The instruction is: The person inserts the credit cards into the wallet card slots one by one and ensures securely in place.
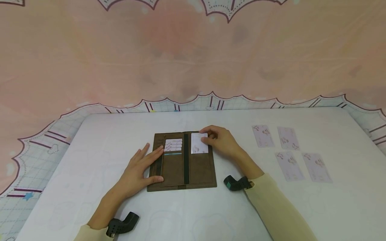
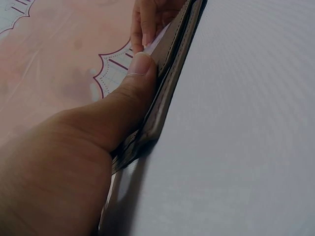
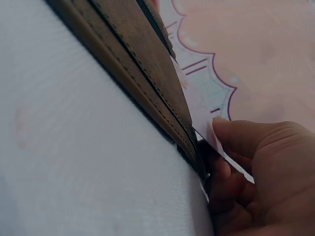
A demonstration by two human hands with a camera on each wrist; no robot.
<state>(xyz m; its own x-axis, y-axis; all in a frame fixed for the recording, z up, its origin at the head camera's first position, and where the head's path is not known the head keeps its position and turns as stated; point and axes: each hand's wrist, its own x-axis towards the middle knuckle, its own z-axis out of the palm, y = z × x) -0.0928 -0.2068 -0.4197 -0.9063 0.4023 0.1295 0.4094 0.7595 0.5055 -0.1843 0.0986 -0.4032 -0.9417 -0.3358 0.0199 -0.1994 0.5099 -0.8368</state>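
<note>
A brown wallet lies unfolded on the white table, with a dark strap down its middle. Several white cards stick out in stepped rows from the slots of its left panel. My left hand rests spread on the wallet's left edge, its thumb lying over the edge in the left wrist view. At the top of the right panel, my right hand pinches a white card between thumb and fingers. In the right wrist view that card stands up beside the wallet's stitched leather.
Several pale printed cards lie face up on the table to the right, among them one at the upper left and one at the lower right. A patterned cloth hangs behind the table. Black cameras sit on both wrists.
</note>
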